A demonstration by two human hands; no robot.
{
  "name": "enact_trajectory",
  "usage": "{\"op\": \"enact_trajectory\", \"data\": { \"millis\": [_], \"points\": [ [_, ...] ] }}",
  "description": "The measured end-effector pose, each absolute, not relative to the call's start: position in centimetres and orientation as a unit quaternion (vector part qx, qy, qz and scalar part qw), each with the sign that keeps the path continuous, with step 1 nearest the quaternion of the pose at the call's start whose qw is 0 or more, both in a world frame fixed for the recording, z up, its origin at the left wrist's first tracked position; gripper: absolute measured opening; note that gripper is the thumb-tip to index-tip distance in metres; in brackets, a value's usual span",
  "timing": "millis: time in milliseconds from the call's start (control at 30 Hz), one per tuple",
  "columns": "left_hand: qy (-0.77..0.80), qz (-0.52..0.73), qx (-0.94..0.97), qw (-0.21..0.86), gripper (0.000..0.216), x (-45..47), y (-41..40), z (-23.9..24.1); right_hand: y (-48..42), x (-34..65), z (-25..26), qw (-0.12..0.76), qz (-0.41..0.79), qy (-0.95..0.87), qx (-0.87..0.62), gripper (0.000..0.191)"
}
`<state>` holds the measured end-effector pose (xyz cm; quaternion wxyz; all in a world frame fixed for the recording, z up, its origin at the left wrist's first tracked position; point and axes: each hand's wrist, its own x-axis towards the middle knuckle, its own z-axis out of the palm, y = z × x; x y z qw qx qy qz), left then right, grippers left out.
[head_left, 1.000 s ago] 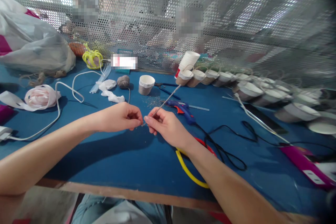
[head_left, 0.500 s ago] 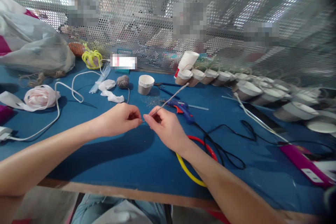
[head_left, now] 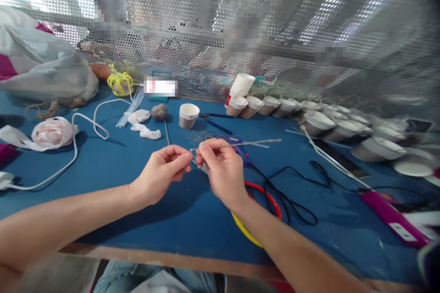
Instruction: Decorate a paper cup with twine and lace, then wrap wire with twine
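My right hand (head_left: 225, 169) is closed in a pinch on a thin, stiff grey strand (head_left: 256, 142) that looks like yarn-wrapped wire; its long end points right. Facing it, my left hand (head_left: 163, 171) has thumb and forefinger pressed together at the strand's other end, on what looks like grey yarn. That yarn (head_left: 167, 132) runs from a small grey ball (head_left: 159, 112) down behind my left hand. Something pale shows under my right fingers, too small to name. Beyond the hands stands a paper cup (head_left: 188, 119) with a grey-wrapped lower part.
Pliers (head_left: 220, 123) and a blue glue gun (head_left: 244, 153) lie behind my right hand. Several wrapped cups (head_left: 319, 123) line the right back. A black cable (head_left: 292, 192), a phone (head_left: 343, 160) and a purple power strip (head_left: 392, 219) lie right. White ribbon (head_left: 53, 132) lies left.
The strand in my right hand has swung down from a slant to nearly level, pointing right. My left hand has turned and moved slightly lower. The view has tilted a little.
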<state>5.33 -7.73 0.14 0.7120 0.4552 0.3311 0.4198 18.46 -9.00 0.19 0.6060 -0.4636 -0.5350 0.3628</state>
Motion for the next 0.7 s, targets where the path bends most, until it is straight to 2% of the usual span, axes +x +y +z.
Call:
{"op": "enact_trajectory", "data": {
  "millis": [133, 300, 500, 700],
  "points": [
    [0.322, 0.425, 0.461, 0.710, 0.027, 5.4, -7.6, -0.1, -8.6, 18.4, 0.2, 0.606, 0.511, -0.435, -0.426, 0.023],
    [0.322, 0.425, 0.508, 0.677, 0.022, 5.2, -7.2, -0.2, -8.5, 18.6, 0.6, 0.566, 0.596, -0.386, -0.418, 0.028],
    [0.366, 0.405, 0.627, 0.556, 0.015, 4.4, -6.5, 0.6, -8.4, 19.1, 0.8, 0.557, 0.591, -0.405, -0.420, 0.029],
    [0.368, 0.370, 0.720, 0.458, 0.012, 3.7, -6.2, 1.4, -8.4, 19.7, 0.6, 0.544, 0.497, -0.502, -0.453, 0.025]
  ]
}}
